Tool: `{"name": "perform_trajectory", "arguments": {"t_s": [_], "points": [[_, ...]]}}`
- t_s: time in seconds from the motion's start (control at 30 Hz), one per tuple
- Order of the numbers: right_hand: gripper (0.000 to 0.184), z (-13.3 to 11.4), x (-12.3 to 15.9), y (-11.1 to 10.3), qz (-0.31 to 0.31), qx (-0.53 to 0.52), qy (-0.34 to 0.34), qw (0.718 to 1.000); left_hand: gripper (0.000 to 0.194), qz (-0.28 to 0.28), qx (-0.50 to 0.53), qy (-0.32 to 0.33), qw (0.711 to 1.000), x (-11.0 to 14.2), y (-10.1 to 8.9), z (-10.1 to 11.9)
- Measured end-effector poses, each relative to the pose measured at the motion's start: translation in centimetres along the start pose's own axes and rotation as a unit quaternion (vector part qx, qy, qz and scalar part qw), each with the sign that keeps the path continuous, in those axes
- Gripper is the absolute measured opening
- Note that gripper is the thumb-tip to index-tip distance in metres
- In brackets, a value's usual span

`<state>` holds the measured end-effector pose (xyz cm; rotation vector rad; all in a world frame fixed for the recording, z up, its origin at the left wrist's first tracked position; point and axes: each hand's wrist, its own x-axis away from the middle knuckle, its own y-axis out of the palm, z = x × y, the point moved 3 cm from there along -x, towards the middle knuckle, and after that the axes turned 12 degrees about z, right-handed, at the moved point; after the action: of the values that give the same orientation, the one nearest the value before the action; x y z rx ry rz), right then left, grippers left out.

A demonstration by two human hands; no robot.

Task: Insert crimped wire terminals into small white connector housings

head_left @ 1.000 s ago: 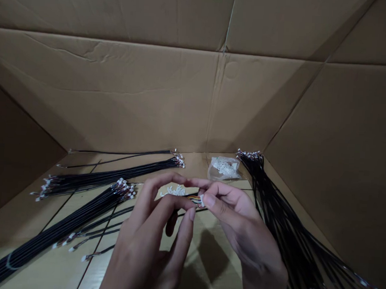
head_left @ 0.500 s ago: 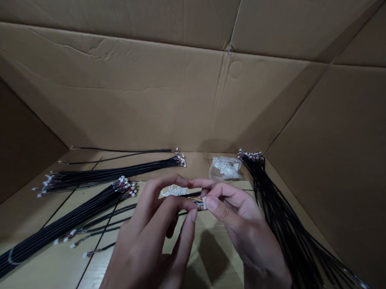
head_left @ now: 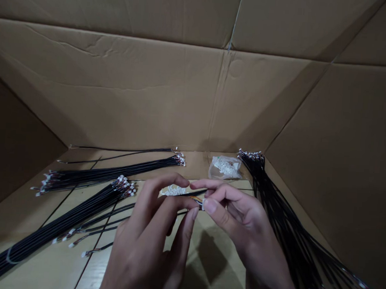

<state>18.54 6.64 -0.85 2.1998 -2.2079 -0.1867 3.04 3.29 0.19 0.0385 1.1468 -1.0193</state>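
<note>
Between my two hands is the end of a black cable, its thin coloured wires (head_left: 195, 199) fanned out toward a small white connector (head_left: 203, 204). My left hand (head_left: 158, 229) pinches the wires between thumb and index finger, with its middle finger arched above. The thumb of my right hand (head_left: 237, 221) presses against the connector from the right, its fingers curled behind. Just beyond my left fingers lies a small pile of white connector housings (head_left: 174, 190). A few black cables (head_left: 109, 222) run out from under my left hand to the left.
A clear bag of white connectors (head_left: 224, 167) sits near the back wall. A tied black cable bundle (head_left: 57, 221) and another bundle (head_left: 113, 171) lie at left; a large bundle (head_left: 280, 219) spreads along the right. Cardboard walls (head_left: 150, 94) enclose the back and sides.
My right hand's fingers have shifted slightly, and its index fingertip now stands a little apart from my left fingers. The wires and connector stay between the hands.
</note>
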Motion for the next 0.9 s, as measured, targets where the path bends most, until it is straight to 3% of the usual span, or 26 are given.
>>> {"name": "perform_trajectory", "arguments": {"t_s": [0.23, 0.37, 0.5, 0.77, 0.9], "points": [[0.021, 0.6, 0.1, 0.3, 0.026, -0.014, 0.01, 1.0, 0.013, 0.01, 0.013, 0.007, 1.0, -0.4, 0.2, -0.4], [0.012, 1.2, -0.6, 0.2, -0.004, -0.101, 0.057, 0.993, 0.014, -0.031, 0.043, 0.013, 0.999, -0.9, -0.4, -1.1], [0.008, 1.4, -0.8, 0.1, -0.01, -0.146, 0.057, 0.988, 0.022, -0.052, 0.063, 0.013, 0.997, -1.1, -0.6, -1.4], [0.006, 1.1, -0.4, -0.3, -0.009, -0.161, 0.067, 0.985, 0.021, -0.008, 0.092, 0.028, 0.995, -1.0, -0.4, -1.0], [0.009, 1.0, -0.2, -0.4, -0.011, -0.163, 0.08, 0.983, 0.019, 0.028, 0.126, -0.007, 0.992, -0.8, -0.1, -1.0]]}}
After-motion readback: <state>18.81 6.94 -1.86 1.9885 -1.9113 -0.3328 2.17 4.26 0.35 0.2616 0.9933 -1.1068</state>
